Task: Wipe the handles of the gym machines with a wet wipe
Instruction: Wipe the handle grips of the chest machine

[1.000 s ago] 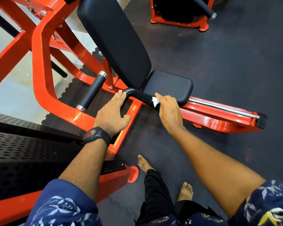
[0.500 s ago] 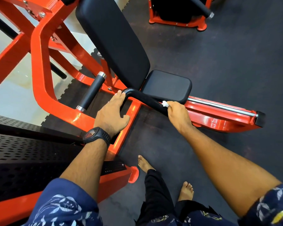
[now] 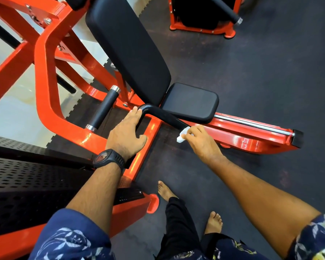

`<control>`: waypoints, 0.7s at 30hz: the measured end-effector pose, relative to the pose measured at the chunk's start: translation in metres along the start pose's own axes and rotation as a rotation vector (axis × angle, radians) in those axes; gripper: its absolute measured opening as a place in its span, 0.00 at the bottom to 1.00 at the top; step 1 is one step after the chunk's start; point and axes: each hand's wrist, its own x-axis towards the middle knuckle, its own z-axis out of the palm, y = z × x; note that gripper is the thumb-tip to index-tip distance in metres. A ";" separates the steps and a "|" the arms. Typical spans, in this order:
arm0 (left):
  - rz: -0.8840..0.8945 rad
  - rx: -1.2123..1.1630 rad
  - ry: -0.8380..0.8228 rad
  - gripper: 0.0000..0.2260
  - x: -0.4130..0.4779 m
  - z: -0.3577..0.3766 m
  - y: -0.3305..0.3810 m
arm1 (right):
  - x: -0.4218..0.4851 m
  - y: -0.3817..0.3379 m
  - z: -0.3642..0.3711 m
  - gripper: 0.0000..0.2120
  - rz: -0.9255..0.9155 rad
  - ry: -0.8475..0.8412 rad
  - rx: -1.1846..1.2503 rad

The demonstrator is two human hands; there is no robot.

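A: The frame (image 3: 45, 91) looks like metal under glossy orange paint, and it throws bright highlights.
B: And the back pad (image 3: 128, 53) and seat pad (image 3: 191, 102)?
A: Smooth black upholstery, matt with a faint sheen. The bent handle (image 3: 158, 111) is a glossier black.
B: The roller grip (image 3: 103, 109)?
A: Matt black, rubber or foam, I cannot tell which, with shiny chromed end caps. The wet wipe (image 3: 182, 135) is white, soft and crumpled. The floor (image 3: 251, 62) is dull, dark and finely speckled.

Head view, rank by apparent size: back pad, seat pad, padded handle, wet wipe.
1. back pad: largest by far.
2. seat pad.
3. padded handle.
4. wet wipe: smallest as seen, but bunched and partly hidden in the right hand, so its full size is unsure.
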 end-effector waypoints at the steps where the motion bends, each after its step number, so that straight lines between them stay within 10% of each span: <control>1: 0.000 -0.002 0.003 0.38 0.000 0.000 0.000 | 0.002 -0.001 0.001 0.28 -0.013 -0.018 -0.046; 12: 0.010 0.000 0.017 0.38 0.002 0.005 -0.003 | 0.046 -0.027 -0.006 0.11 0.265 0.401 0.341; 21: 0.012 0.000 0.018 0.38 0.002 0.003 -0.003 | 0.069 0.008 -0.020 0.17 0.678 -0.195 0.303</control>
